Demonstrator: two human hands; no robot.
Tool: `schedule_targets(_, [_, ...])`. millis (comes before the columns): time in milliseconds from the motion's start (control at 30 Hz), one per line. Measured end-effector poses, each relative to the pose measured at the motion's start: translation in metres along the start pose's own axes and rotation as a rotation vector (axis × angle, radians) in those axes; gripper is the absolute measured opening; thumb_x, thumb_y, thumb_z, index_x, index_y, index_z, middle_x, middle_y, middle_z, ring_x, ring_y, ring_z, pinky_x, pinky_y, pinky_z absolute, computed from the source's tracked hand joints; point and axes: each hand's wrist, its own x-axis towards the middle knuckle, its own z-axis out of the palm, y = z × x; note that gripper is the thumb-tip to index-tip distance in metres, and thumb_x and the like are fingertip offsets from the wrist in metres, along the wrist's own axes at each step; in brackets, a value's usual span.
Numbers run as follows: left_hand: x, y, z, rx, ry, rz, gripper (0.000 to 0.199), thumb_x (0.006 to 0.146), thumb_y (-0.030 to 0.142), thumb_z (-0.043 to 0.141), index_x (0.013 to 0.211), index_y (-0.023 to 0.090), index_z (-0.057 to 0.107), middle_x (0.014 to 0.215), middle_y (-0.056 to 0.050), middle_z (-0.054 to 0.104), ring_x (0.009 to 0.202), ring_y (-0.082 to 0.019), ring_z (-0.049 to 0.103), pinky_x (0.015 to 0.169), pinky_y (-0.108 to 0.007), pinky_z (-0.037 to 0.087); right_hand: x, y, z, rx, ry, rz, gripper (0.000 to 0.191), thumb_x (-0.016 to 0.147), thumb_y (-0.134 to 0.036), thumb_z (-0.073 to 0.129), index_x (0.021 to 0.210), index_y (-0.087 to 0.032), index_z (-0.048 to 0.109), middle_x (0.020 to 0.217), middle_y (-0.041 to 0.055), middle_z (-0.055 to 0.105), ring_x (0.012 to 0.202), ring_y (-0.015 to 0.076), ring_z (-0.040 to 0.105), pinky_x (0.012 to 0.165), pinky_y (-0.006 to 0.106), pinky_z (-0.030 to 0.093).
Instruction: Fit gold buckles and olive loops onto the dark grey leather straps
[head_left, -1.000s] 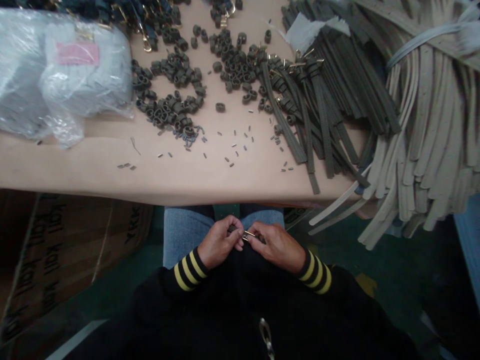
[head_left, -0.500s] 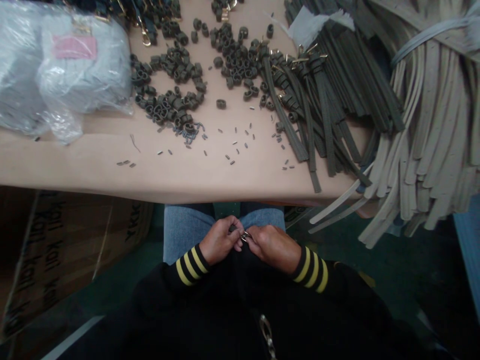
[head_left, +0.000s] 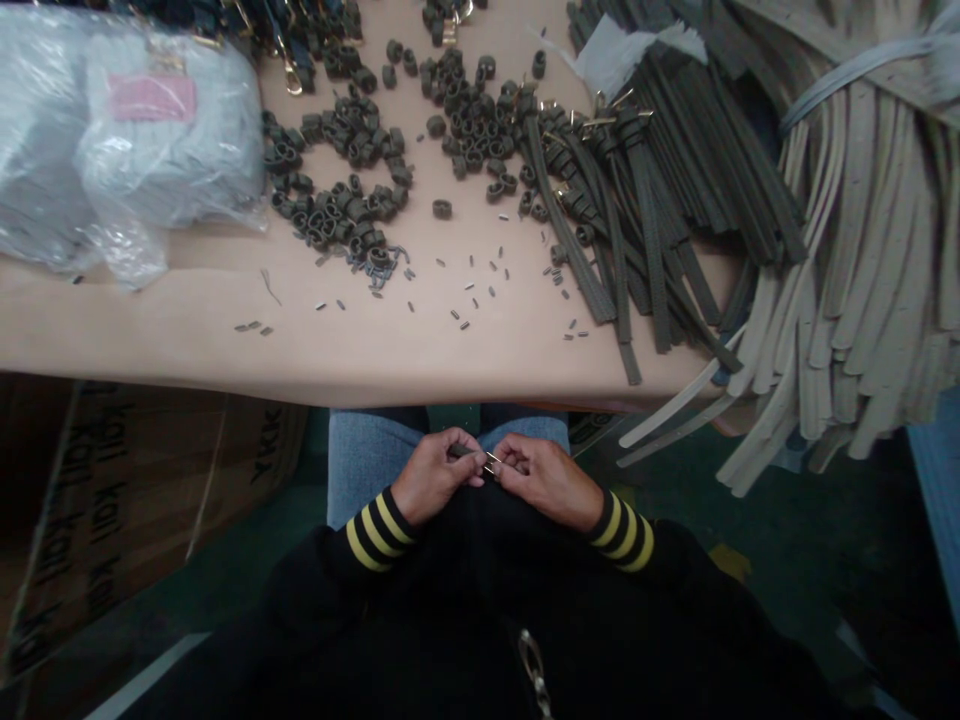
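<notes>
Low over my lap, in front of the table edge, both hands meet at a small shiny metal buckle (head_left: 491,462). My left hand (head_left: 442,473) is closed, pinching a dark olive strap piece (head_left: 460,451) that runs toward the buckle; most of it is hidden by the fingers. On the other side, my right hand (head_left: 546,480) grips the buckle's edge between thumb and fingertips. Beyond them on the table lie olive strap loops (head_left: 349,215) in heaps, and small metal clips (head_left: 465,324) are scattered closer to me.
Olive straps with gold-toned buckles (head_left: 622,220) lie at the right. A tied bundle of beige straps (head_left: 862,300) hangs over the table (head_left: 187,340) edge. Plastic-wrapped packs (head_left: 169,130) sit at the left, above a cardboard box (head_left: 150,480) under the table.
My right hand has shifted slightly and its fingers have curled differently, so more of the buckle shows. The left hand has moved a little left. Things on the table look the same.
</notes>
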Motion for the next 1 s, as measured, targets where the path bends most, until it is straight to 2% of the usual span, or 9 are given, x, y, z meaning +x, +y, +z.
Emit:
schedule_targets(100, [-0.002,0.001,0.001,0.104,0.020,0.052,0.013,0.066,0.022,0.059,0.064,0.014,0.049,0.053,0.005,0.052,0.044,-0.007,0.051,0.043,-0.018,0.039,0.001,0.003,0.003,0.097,0.002,0.044,0.005,0.072,-0.017,0.048,0.070,-0.015,0.051,0.057,-0.0031,0.050,0.051,0.0074,0.046,0.047,0.017,0.036])
schedule_targets(200, [-0.005,0.000,0.004,0.294,0.099,0.149,0.010,0.069,0.022,0.054,0.066,0.016,0.047,0.052,0.005,0.047,0.042,-0.008,0.046,0.041,-0.019,0.035,0.003,0.003,0.006,0.120,0.021,0.059,0.004,0.072,-0.017,0.048,0.069,-0.015,0.050,0.057,-0.0034,0.049,0.051,0.0074,0.046,0.048,0.017,0.037])
schedule_targets(300, [-0.010,0.000,0.008,0.491,0.194,0.342,0.007,0.069,0.018,0.053,0.064,0.018,0.047,0.057,0.003,0.048,0.052,-0.011,0.046,0.052,-0.022,0.038,0.004,0.002,0.007,0.134,0.043,0.045,0.006,0.072,-0.018,0.048,0.067,-0.016,0.048,0.057,-0.0034,0.049,0.051,0.0075,0.046,0.047,0.017,0.037])
schedule_targets(400, [-0.015,0.003,0.011,0.529,0.205,0.463,0.006,0.069,0.016,0.052,0.064,0.018,0.049,0.063,0.000,0.050,0.062,-0.013,0.048,0.063,-0.025,0.040,0.005,0.001,0.005,0.184,0.054,0.052,0.008,0.072,-0.020,0.049,0.066,-0.017,0.046,0.057,-0.0034,0.049,0.048,0.0072,0.045,0.044,0.017,0.036])
schedule_targets(500, [-0.018,0.008,0.009,0.340,0.100,0.345,0.008,0.073,0.022,0.051,0.070,0.016,0.055,0.066,-0.002,0.054,0.063,-0.013,0.051,0.064,-0.026,0.043,0.004,0.002,0.001,0.295,0.035,0.111,0.013,0.074,-0.028,0.048,0.068,-0.016,0.044,0.058,-0.0021,0.052,0.043,0.0064,0.044,0.040,0.018,0.035])
schedule_targets(600, [-0.018,0.011,0.004,-0.070,-0.066,0.162,0.027,0.073,0.038,0.053,0.081,0.013,0.059,0.076,-0.005,0.059,0.070,-0.014,0.056,0.067,-0.027,0.047,0.001,0.003,-0.004,0.400,-0.012,0.135,0.021,0.074,-0.037,0.049,0.071,-0.016,0.044,0.058,-0.0019,0.053,0.040,0.0053,0.042,0.037,0.017,0.033])
schedule_targets(700, [-0.018,0.010,0.002,-0.314,-0.126,0.077,0.037,0.068,0.045,0.058,0.082,0.012,0.062,0.074,-0.004,0.060,0.071,-0.013,0.057,0.068,-0.026,0.049,-0.001,0.002,-0.009,0.430,-0.048,0.103,0.028,0.073,-0.043,0.051,0.071,-0.016,0.045,0.056,-0.0025,0.053,0.040,0.0047,0.041,0.038,0.017,0.032])
schedule_targets(833, [-0.019,0.011,0.002,-0.195,-0.152,0.065,0.033,0.061,0.036,0.067,0.083,0.013,0.062,0.068,-0.001,0.059,0.058,-0.009,0.055,0.059,-0.022,0.049,-0.002,-0.001,-0.008,0.434,-0.073,0.107,0.033,0.070,-0.047,0.053,0.070,-0.015,0.045,0.058,-0.0012,0.054,0.040,0.0044,0.041,0.039,0.017,0.031])
schedule_targets(1000, [-0.019,0.014,-0.001,0.016,-0.247,0.117,0.022,0.067,0.033,0.061,0.072,0.012,0.057,0.062,0.001,0.055,0.050,-0.006,0.049,0.050,-0.020,0.045,-0.003,-0.004,-0.003,0.433,-0.123,0.150,0.035,0.067,-0.048,0.056,0.067,-0.015,0.045,0.053,-0.0032,0.050,0.039,0.0042,0.039,0.037,0.017,0.028])
